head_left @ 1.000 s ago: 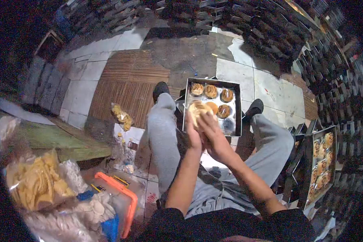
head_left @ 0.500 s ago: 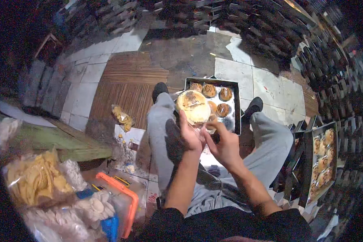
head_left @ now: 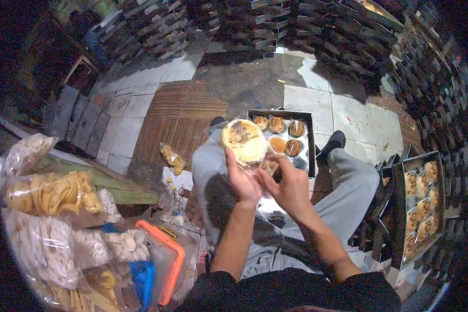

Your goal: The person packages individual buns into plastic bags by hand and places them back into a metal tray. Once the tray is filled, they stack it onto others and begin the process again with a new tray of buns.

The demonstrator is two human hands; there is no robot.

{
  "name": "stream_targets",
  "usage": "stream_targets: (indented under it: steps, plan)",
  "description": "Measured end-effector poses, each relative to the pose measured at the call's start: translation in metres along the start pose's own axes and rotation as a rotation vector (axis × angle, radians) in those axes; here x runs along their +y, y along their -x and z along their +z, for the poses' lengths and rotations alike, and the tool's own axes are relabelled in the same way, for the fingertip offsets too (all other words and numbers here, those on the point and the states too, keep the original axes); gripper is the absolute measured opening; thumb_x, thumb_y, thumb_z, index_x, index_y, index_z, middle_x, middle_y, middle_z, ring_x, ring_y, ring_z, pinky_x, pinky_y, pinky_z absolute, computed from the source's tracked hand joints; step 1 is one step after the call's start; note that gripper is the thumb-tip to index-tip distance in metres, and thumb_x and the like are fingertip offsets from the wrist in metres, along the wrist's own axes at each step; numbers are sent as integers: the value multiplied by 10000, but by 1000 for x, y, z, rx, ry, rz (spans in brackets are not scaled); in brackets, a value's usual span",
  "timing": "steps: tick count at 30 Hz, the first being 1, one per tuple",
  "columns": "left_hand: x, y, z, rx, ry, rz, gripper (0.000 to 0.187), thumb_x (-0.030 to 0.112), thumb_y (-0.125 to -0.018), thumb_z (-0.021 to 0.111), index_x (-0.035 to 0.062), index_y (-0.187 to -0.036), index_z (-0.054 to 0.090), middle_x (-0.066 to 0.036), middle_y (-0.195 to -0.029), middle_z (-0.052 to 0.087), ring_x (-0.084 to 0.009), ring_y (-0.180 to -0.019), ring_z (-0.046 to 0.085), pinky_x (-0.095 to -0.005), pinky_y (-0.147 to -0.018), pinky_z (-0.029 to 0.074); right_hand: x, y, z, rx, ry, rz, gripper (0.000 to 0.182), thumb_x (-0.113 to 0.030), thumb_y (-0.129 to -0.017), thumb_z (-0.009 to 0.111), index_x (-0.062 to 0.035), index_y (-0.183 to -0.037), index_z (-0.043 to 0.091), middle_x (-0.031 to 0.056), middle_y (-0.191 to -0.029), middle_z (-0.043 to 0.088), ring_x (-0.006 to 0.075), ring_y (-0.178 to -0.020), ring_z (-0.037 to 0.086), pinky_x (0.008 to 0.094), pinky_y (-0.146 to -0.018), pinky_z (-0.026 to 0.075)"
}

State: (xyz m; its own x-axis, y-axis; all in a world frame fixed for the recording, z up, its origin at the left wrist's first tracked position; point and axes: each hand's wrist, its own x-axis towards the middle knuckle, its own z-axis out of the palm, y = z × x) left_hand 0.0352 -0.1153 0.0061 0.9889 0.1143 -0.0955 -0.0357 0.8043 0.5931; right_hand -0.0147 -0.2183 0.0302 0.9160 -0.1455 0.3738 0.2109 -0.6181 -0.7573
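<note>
A large round bread (head_left: 245, 143), pale with a browned top, is held up between my knees in clear plastic wrap. My left hand (head_left: 244, 182) is curled under and around its lower left side, thumb along the edge. My right hand (head_left: 292, 187) has its fingers pinched together on the clear plastic (head_left: 265, 165) at the bread's lower right. Behind the bread, a dark-rimmed tray (head_left: 312, 143) holds several small browned buns (head_left: 294, 147), some hidden by the bread.
On the right, another tray (head_left: 438, 208) holds rows of wrapped rolls. Bags of yellowish pieces (head_left: 57, 195) and whitish pieces (head_left: 44, 249) lie at left, beside an orange-handled container (head_left: 179, 260). Dark stacked trays (head_left: 244, 21) line the far side. A small bag (head_left: 172, 160) rests on the floor.
The view has shifted left, showing more of the bags. The bread stays in my left hand, slightly further left, and more of the plastic around it shows.
</note>
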Motion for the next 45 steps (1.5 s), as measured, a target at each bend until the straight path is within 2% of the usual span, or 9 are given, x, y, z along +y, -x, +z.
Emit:
stream_targets:
  steps: [6, 20, 25, 30, 34, 38, 41, 43, 45]
  plan:
    - [11, -5, -8, -83, 115, -74, 653, 556, -1035, 436, 62, -1463, 441, -165, -1386, 579, -349, -1252, 585, -495, -1056, 486, -9, 10, -45, -820, -759, 249, 154, -143, -949, 677, -13, -1020, 717, 106, -810, 704, 193, -643, 661, 330, -625, 528]
    - [50, -20, -22, -144, 234, -129, 644, 574, -1022, 443, 89, -1445, 471, -183, -1369, 587, -367, -1220, 602, -557, -974, 546, 7, 5, -23, -927, -503, -149, 177, -188, -987, 625, -13, -960, 641, 97, -792, 664, 186, -668, 651, 338, -644, 524]
    - [30, -14, -24, -97, 32, -67, 599, 528, -1045, 422, 78, -1437, 472, -154, -1366, 589, -308, -1218, 610, -525, -990, 539, -22, 0, 18, -400, -300, -232, 173, -168, -952, 651, -30, -1056, 644, 186, -883, 683, 289, -745, 695, 423, -690, 530]
    - [59, -38, -61, -50, 241, -142, 642, 561, -1037, 405, 59, -1432, 473, -184, -1350, 603, -416, -1215, 604, -568, -906, 576, 13, -5, -11, -1575, -1053, 47, 132, -78, -911, 668, -12, -1022, 696, 134, -930, 705, 266, -915, 689, 376, -749, 542]
    - [75, -6, -63, -39, 37, -238, 651, 587, -1047, 352, 64, -1410, 492, -147, -1335, 615, -309, -1256, 594, -501, -981, 542, -4, -15, 28, -201, -342, -17, 229, -38, -850, 742, -3, -1074, 708, 112, -927, 703, 239, -928, 695, 335, -791, 558]
    - [93, 27, -101, -86, -255, -329, 618, 597, -1050, 367, 145, -1446, 510, -122, -1411, 576, -281, -1264, 586, -412, -913, 527, 15, -17, 60, -231, -464, -102, 132, -21, -859, 731, 3, -988, 740, 105, -956, 706, 221, -886, 693, 320, -777, 554]
    - [118, 15, -119, 6, -1599, -458, 454, 432, -1038, 546, 106, -1347, 608, -135, -1380, 580, -251, -1166, 618, -364, -834, 533, 16, -26, 74, -220, -535, 62, 107, -24, -886, 712, 3, -983, 747, 95, -951, 714, 171, -834, 683, 304, -726, 551]
    - [117, 1, -101, -56, -1474, 474, 293, 228, -982, 667, 65, -1224, 689, -135, -1225, 643, -245, -988, 649, -343, -752, 532, 15, -34, 86, -175, -502, 9, 111, -33, -894, 707, 3, -990, 747, 96, -971, 723, 163, -813, 684, 302, -703, 552]
    - [119, -12, -93, -121, -1400, 537, 261, 99, -932, 703, 48, -1187, 679, -125, -1070, 657, -258, -1008, 645, -314, -823, 513, -3, -40, 78, -234, -576, 162, 126, -49, -878, 713, -5, -992, 743, 111, -992, 724, 198, -809, 694, 302, -703, 550]
